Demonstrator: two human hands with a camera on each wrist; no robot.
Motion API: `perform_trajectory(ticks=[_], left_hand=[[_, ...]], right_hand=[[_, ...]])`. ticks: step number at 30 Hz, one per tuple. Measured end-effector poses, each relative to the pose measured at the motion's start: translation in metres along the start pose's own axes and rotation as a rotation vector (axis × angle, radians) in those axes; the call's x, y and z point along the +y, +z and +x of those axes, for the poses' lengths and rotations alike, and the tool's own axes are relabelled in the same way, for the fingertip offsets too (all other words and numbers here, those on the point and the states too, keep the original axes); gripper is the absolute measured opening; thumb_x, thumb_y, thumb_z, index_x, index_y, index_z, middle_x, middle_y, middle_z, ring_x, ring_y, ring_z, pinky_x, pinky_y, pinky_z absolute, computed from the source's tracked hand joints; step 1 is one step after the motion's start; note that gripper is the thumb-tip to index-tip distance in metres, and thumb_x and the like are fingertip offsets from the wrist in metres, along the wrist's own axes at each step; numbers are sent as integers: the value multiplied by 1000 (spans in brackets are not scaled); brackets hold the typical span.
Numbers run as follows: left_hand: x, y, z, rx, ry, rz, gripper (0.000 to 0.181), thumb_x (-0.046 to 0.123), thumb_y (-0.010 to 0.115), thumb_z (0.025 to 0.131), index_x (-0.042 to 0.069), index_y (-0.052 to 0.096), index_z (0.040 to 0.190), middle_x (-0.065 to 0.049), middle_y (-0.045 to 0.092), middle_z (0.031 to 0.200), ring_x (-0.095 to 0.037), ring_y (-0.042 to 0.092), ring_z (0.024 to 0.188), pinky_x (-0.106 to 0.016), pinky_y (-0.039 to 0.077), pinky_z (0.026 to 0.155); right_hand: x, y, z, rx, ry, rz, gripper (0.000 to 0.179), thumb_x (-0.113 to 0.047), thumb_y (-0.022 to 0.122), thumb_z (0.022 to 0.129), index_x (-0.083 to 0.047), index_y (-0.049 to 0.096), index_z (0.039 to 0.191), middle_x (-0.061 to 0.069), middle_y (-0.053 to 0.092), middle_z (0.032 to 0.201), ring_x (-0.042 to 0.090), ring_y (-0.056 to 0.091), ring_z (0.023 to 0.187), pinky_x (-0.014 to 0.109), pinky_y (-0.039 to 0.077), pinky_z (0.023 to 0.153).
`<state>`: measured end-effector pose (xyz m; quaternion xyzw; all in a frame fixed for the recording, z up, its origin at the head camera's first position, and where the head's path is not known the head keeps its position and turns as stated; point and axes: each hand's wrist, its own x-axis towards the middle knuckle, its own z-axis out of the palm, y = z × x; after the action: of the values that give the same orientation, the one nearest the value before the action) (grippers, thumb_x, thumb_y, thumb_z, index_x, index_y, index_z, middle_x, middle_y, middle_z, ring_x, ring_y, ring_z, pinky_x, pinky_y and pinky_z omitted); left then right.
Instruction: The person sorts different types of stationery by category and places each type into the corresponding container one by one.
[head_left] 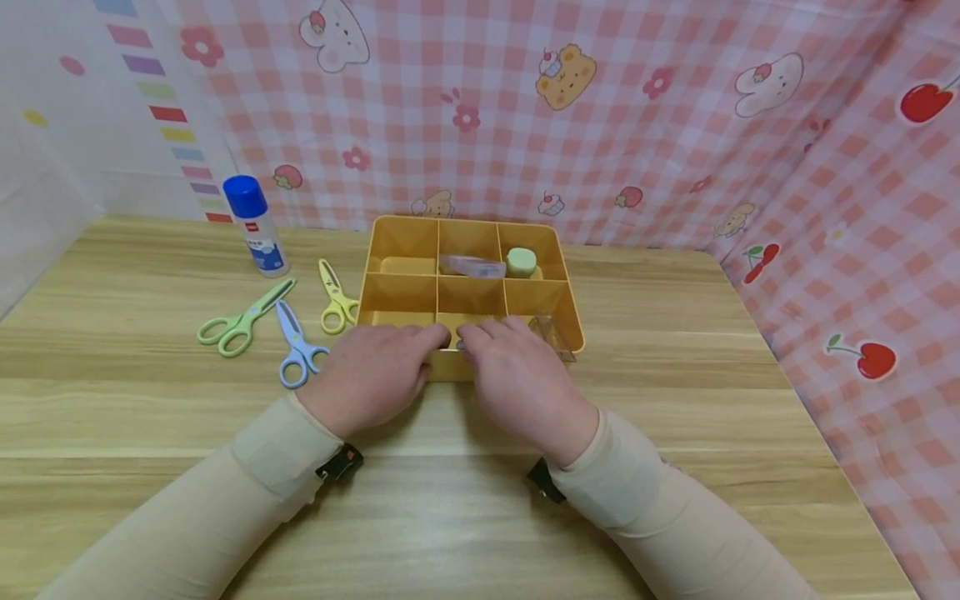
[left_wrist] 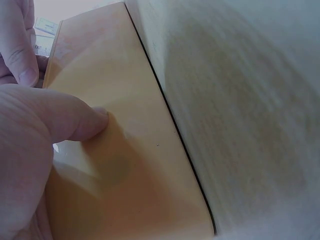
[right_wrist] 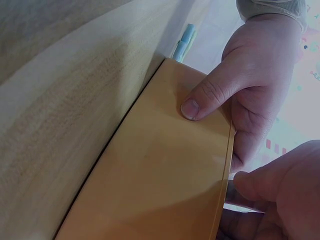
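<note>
A yellow-orange divided storage box (head_left: 452,367) stands in front of me, split into several compartments. My left hand (head_left: 371,371) grips its front wall, thumb pressed flat on the outside face and fingers over the rim, as the right wrist view shows. Close beside it, my right hand (head_left: 519,387) reaches over the same rim with bent fingers in the front of the box. A small greyish bit shows at those fingertips; I cannot tell whether they hold it. A clear plastic piece (head_left: 553,333) sits in the front right compartment, partly behind the right hand.
A pale purple translucent item (head_left: 474,267) and a light green rounded block (head_left: 521,262) lie in the back compartments. Left of the box are green scissors (head_left: 238,325), blue scissors (head_left: 297,346), yellow scissors (head_left: 337,302) and a blue-capped glue bottle (head_left: 257,229). Checked cloth (head_left: 495,158) hangs behind.
</note>
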<state>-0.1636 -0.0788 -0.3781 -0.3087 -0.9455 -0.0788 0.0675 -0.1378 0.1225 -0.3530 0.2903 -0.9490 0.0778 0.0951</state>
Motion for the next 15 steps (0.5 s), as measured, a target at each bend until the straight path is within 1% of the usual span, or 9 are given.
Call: perform_trajectory(ticks=[4, 15], left_hand=[[0, 0, 0, 4, 3, 0, 5, 18, 62, 101, 17, 57, 102, 4, 58, 72, -18, 54, 58, -34, 38, 49], [0, 1, 0, 3, 2, -3, 5, 18, 61, 100, 17, 57, 102, 4, 57, 72, -18, 53, 57, -34, 37, 49]], right_hand=[[0, 0, 0, 1, -3, -8, 24, -12, 57, 107, -2, 69, 126, 10, 77, 117, 28, 67, 103, 39, 53, 94], [0, 0, 1, -21, 13, -1, 24, -12, 57, 107, -3, 70, 125, 9, 77, 118, 27, 67, 104, 39, 53, 95]])
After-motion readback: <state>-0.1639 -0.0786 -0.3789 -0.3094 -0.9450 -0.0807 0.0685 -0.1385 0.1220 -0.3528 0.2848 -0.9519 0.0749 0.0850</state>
